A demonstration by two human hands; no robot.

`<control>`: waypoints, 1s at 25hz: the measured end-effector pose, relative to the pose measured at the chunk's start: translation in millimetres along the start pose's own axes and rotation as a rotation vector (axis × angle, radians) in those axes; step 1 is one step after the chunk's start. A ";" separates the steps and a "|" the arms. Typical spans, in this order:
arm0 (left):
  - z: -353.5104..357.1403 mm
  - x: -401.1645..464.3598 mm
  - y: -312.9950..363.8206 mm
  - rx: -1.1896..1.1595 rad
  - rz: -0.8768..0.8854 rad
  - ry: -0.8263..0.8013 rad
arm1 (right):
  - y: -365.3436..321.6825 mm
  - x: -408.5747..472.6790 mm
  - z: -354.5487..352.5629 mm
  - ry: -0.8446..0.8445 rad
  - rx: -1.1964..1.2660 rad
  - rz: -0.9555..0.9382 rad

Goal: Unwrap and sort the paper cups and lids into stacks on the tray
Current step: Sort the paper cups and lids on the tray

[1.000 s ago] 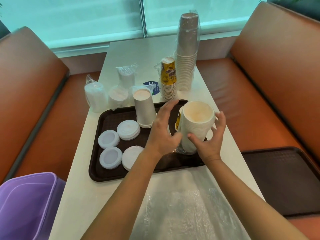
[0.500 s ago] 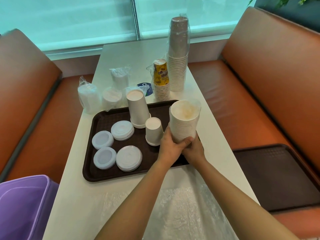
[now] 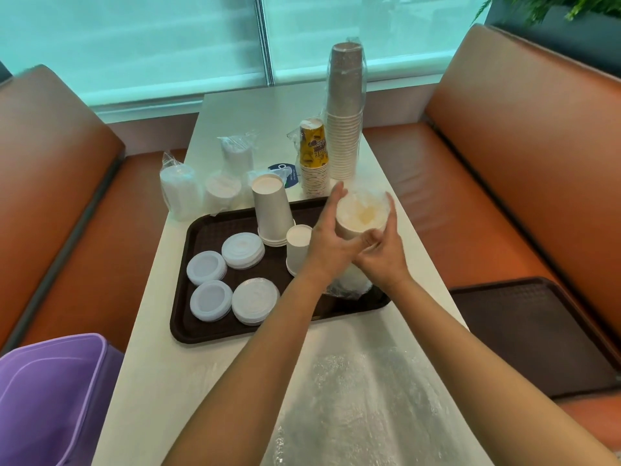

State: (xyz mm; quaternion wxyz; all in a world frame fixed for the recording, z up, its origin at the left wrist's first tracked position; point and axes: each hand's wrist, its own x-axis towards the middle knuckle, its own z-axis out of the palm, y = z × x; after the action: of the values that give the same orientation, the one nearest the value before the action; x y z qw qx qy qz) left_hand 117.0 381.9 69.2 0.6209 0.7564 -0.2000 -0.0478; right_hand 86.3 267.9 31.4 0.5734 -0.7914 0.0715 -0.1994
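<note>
Cupping a wrapped cup stack (image 3: 363, 215) above the tray (image 3: 183, 317), both hands' fingers (image 3: 331, 205) curl around it.

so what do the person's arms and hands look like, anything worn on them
Both arms are bare from the bottom edge of the picture up to the left hand and right hand. No sleeves, gloves, watch, bracelet or rings show on them.
</note>
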 end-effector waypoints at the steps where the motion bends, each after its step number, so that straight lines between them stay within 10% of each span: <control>1: 5.8 -0.6 -3.2 -0.003 -0.072 -0.007 | 0.6 0.2 5.7 -0.011 0.012 0.048; 7: 16.2 -27.9 -72.8 -0.012 -0.312 -0.181 | 39.2 -24.0 15.8 -0.139 -0.119 0.265; 14: -8.8 -2.1 -9.1 -0.064 -0.040 -0.043 | 2.4 -17.3 1.2 0.092 -0.084 -0.007; 25: 7.9 -22.3 -41.7 0.011 -0.175 -0.075 | 18.0 -27.1 22.2 0.053 -0.071 0.265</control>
State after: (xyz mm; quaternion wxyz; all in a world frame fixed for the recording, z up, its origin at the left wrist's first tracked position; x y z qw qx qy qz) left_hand 104.2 389.0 23.5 0.6022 0.7721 -0.1566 -0.1290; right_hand 72.6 290.7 2.4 0.5644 -0.7892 0.1975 -0.1401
